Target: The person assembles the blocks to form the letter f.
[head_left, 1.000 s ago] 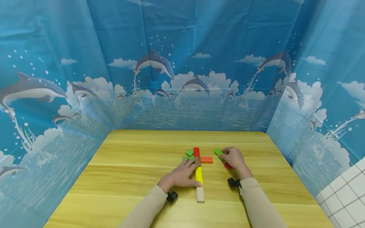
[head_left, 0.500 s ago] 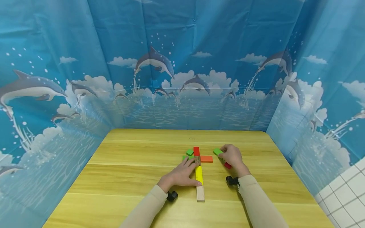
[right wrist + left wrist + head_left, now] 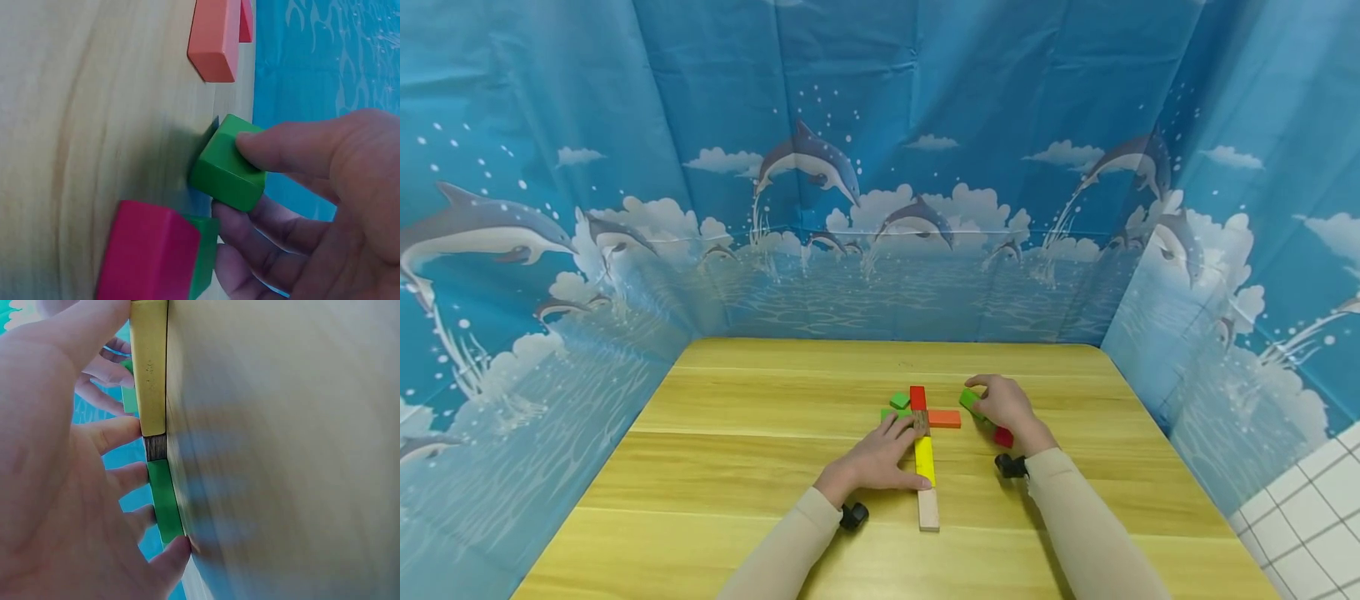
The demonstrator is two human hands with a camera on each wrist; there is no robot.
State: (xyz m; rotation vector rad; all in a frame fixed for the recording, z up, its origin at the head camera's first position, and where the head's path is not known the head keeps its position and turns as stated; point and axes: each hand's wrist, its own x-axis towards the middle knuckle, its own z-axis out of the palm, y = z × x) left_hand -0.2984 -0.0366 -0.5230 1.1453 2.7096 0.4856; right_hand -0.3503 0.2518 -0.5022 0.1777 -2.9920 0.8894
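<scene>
Left hand (image 3: pixel 876 461) is resting across a cross of blocks laid flat on the bench (image 3: pixel 737 392), grip spread, fingers apart and clamping nothing; its thumb is touching the yellow block (image 3: pixel 924 461), and its fingertips are reaching the brown block (image 3: pixel 921 423) and the crosswise green block (image 3: pixel 165 500). Right hand (image 3: pixel 1011 410) is pinching a loose green block (image 3: pixel 228 162), grip clamped on it, thumb pressing one face, a finger going behind. That loose block is sitting right of the cross, near the orange block (image 3: pixel 944 419) but apart from it; can't tell whether it's touching the bench. Close under that hand, a second green block (image 3: pixel 204 256) is lying just beside a dark red block (image 3: pixel 147 250). Bright red block (image 3: pixel 918 397) is topping the cross, pale wooden block (image 3: pixel 928 510) is ending it nearest the person, and a small green block (image 3: pixel 899 401) is lying off its upper left. Blue dolphin curtain (image 3: pixel 880 167) is hanging behind the bench.
</scene>
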